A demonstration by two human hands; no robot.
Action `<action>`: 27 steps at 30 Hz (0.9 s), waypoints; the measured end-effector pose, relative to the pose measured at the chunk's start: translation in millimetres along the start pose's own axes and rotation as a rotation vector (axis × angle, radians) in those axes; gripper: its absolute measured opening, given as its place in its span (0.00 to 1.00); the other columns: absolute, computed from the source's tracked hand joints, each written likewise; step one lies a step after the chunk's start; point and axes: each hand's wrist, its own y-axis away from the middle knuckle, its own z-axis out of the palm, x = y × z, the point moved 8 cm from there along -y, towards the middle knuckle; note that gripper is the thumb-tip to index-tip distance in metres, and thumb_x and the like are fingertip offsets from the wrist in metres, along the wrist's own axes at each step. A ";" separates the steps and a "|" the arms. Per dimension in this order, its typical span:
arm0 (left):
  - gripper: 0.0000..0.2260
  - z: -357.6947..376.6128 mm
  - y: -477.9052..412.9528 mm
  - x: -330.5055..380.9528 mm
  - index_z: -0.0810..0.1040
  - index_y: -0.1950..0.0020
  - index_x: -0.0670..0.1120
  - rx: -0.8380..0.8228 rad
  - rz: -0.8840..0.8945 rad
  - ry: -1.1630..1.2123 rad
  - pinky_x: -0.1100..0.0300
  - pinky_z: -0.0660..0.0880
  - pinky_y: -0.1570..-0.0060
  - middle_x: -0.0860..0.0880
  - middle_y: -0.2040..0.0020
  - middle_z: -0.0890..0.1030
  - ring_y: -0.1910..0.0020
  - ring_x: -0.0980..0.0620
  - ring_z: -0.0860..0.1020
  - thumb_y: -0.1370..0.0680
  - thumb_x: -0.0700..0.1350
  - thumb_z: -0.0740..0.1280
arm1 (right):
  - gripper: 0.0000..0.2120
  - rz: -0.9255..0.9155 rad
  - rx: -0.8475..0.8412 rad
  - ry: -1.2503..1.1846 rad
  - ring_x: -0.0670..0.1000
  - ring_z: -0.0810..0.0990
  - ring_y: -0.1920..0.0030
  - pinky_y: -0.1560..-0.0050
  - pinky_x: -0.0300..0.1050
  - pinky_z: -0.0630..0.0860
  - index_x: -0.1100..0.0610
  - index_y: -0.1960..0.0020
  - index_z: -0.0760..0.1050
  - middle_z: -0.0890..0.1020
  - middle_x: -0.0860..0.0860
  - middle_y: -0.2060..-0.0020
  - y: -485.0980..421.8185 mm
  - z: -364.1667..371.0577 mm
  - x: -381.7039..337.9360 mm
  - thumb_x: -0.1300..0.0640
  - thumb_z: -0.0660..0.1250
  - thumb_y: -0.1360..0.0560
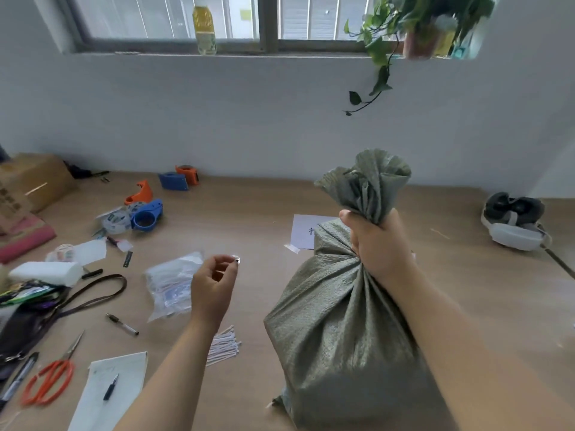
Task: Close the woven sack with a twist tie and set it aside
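Observation:
A grey-green woven sack (336, 321) stands full on the wooden table (249, 213), right of centre. My right hand (379, 244) is shut around its gathered neck, and the loose mouth fans out above my fist. My left hand (214, 281) hovers to the left of the sack, apart from it. Its thumb and forefinger pinch a small pale thing that looks like a twist tie (236, 260) seen end-on. A loose pile of white twist ties (224, 345) lies on the table under my left forearm.
A clear plastic bag (169, 281), a pen (123, 324), orange scissors (49, 381) and a notepad (115, 387) lie at the left. Tape dispensers (146, 213) sit further back. A taped paper (303, 231) lies behind the sack, and a headset (513, 222) is at the far right.

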 end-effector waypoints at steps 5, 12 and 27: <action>0.08 27.7 6.2 74.3 0.80 0.56 0.49 -0.067 0.080 0.125 0.69 0.67 0.72 0.50 0.66 0.74 0.70 0.56 0.69 0.21 0.37 0.68 | 0.19 0.006 0.068 0.057 0.51 0.62 0.72 0.69 0.46 0.61 0.56 0.72 0.64 0.63 0.53 0.76 2.4 -9.0 -5.7 0.57 0.68 0.26; 0.07 67.3 20.8 132.5 0.81 0.55 0.45 -0.208 0.040 0.297 0.62 0.67 0.73 0.49 0.66 0.76 0.73 0.53 0.69 0.21 0.36 0.66 | 0.21 0.007 0.175 0.121 0.47 0.60 0.78 0.77 0.38 0.59 0.56 0.72 0.60 0.60 0.47 0.83 3.7 -25.9 -14.4 0.59 0.66 0.25; 0.05 130.7 65.5 192.8 0.84 0.59 0.44 -0.567 0.134 0.019 0.67 0.68 0.73 0.50 0.67 0.80 0.74 0.58 0.72 0.25 0.35 0.72 | 0.17 0.202 -0.008 -0.347 0.50 0.64 0.76 0.71 0.45 0.63 0.55 0.67 0.64 0.64 0.52 0.77 -6.9 -22.2 -4.8 0.57 0.65 0.22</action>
